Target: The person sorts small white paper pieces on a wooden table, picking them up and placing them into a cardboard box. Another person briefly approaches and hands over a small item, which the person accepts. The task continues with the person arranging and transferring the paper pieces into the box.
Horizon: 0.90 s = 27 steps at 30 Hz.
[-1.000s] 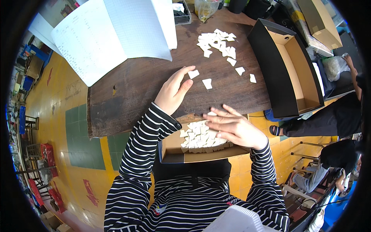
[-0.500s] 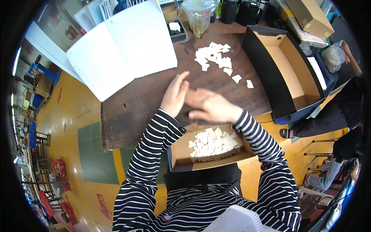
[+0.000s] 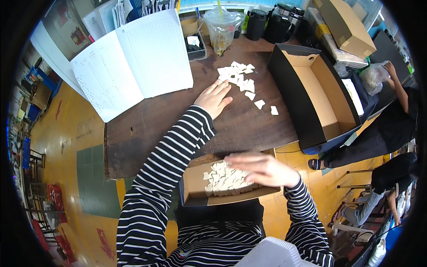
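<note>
My left hand (image 3: 214,98) lies flat on the dark wooden table (image 3: 169,129), fingers stretched out. Its fingertips touch the near left edge of a loose scatter of small white cut pieces (image 3: 240,80). Over the open shoe box (image 3: 192,189) at the table's near edge hovers my right hand (image 3: 267,169), fingers extended and thumb apart, nothing visible in it. A heap of the same kind of cream-white pieces (image 3: 224,181) fills the middle of that box; the right hand hides part of it.
An open notebook (image 3: 155,58) stands at the back left. To the right is a long black box (image 3: 320,89) with a brown inside. A plastic cup (image 3: 220,31) and a small tray (image 3: 195,49) stand behind. Another person's hand (image 3: 391,70) holds a clear bag at far right.
My hands, close together over the table before, have parted. The left has gone forward to the scattered pieces; the right has drawn back over the shoe box. The whole view has shifted slightly.
</note>
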Each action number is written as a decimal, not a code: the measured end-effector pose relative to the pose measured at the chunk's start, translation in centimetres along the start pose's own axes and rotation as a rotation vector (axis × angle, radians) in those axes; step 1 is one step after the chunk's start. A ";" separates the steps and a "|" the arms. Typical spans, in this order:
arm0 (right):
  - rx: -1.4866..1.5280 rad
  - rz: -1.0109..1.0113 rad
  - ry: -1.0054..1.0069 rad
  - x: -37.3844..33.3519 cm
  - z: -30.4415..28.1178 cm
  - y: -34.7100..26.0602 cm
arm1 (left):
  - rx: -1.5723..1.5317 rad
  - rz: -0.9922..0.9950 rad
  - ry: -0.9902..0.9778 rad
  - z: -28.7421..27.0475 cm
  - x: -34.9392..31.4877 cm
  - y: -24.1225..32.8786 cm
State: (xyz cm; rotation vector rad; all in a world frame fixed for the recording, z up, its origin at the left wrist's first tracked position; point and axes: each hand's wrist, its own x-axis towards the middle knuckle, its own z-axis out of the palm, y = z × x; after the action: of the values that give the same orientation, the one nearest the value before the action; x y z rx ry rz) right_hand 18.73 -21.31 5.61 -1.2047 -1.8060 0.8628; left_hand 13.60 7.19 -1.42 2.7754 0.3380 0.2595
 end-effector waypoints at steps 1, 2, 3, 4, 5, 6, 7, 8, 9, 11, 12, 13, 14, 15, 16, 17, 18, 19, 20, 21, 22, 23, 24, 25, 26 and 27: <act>-0.031 0.044 0.072 -0.2 -1.0 -0.3 | -0.013 0.045 -0.011 -0.1 -0.9 0.2; -0.054 0.063 0.134 0.0 -1.9 -0.3 | -0.028 0.084 0.005 -0.2 -2.2 0.5; -0.100 0.088 0.191 0.5 -2.6 -0.1 | -0.006 0.116 0.015 -0.4 -3.5 0.9; -0.121 0.099 0.266 1.3 -3.2 0.3 | -0.016 0.133 -0.003 -0.8 -4.8 1.3; -0.164 0.115 0.338 2.1 -3.8 0.9 | -0.020 0.126 -0.027 -1.2 -6.1 1.8; -0.197 0.133 0.404 3.0 -4.2 1.6 | -0.066 0.125 -0.030 -1.6 -7.4 2.1; -0.209 0.138 0.442 3.9 -4.5 2.5 | -0.110 0.138 -0.012 -2.0 -8.5 2.4; -0.220 0.162 0.449 4.8 -4.7 3.4 | -0.183 0.121 -0.034 -2.4 -9.4 2.6; -0.226 0.144 0.457 5.8 -4.9 4.3 | -0.264 0.136 -0.014 -2.7 -10.0 2.7; -0.270 0.118 0.413 7.5 -4.5 6.1 | -0.435 0.117 0.133 -3.2 -10.7 2.7; -0.320 0.081 0.396 8.1 -4.0 6.8 | -0.557 0.084 0.201 -3.5 -10.9 2.5; -0.375 0.076 0.370 8.5 -3.6 7.3 | -0.683 0.045 0.270 -3.7 -11.0 2.3; -0.401 0.119 0.285 8.3 -2.9 7.5 | -0.730 0.024 0.376 -3.8 -10.9 2.1; -0.579 0.069 0.169 8.2 -2.4 7.5 | -0.728 -0.021 0.393 -3.9 -10.9 1.9; -0.607 -0.001 0.148 7.8 -1.7 7.2 | -0.728 -0.069 0.413 -4.0 -10.9 1.7; -0.636 -0.029 0.110 7.1 -0.9 6.7 | -0.728 -0.118 0.436 -4.0 -10.9 1.6; -0.624 -0.009 0.089 6.3 -0.3 6.1 | -0.739 -0.155 0.418 -4.0 -10.6 1.5; -0.575 -0.021 0.063 5.5 0.1 5.4 | -0.654 -0.169 0.357 -4.0 -10.2 1.4; -0.508 0.017 0.013 4.6 0.5 4.6 | -0.572 -0.182 0.300 -3.9 -9.6 1.4; -0.443 0.037 -0.030 3.7 0.8 3.7 | -0.497 -0.187 0.255 -3.7 -8.9 1.3; -0.432 0.051 -0.052 2.8 1.2 2.9 | -0.439 -0.091 0.219 -3.5 -8.0 1.2; -0.420 0.070 -0.079 2.0 1.4 2.1 | -0.334 -0.043 0.235 -3.2 -6.9 1.3; -0.368 0.084 -0.112 1.3 1.3 1.4 | -0.229 0.004 0.252 -2.7 -5.8 1.4; -0.276 0.102 -0.167 0.8 1.1 0.9 | -0.122 0.048 0.266 -2.3 -4.7 1.5; -0.115 0.187 -0.185 0.4 1.0 0.4 | -0.087 0.035 0.239 -2.1 -3.7 1.4; 0.013 0.259 -0.197 0.1 0.8 0.0 | -0.220 0.039 0.219 -2.0 -2.8 1.0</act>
State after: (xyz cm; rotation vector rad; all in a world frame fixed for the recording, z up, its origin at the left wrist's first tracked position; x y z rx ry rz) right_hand 18.05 -21.26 5.25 -1.4080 -1.8185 1.1740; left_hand 10.68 6.14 0.39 2.5432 0.2885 0.5774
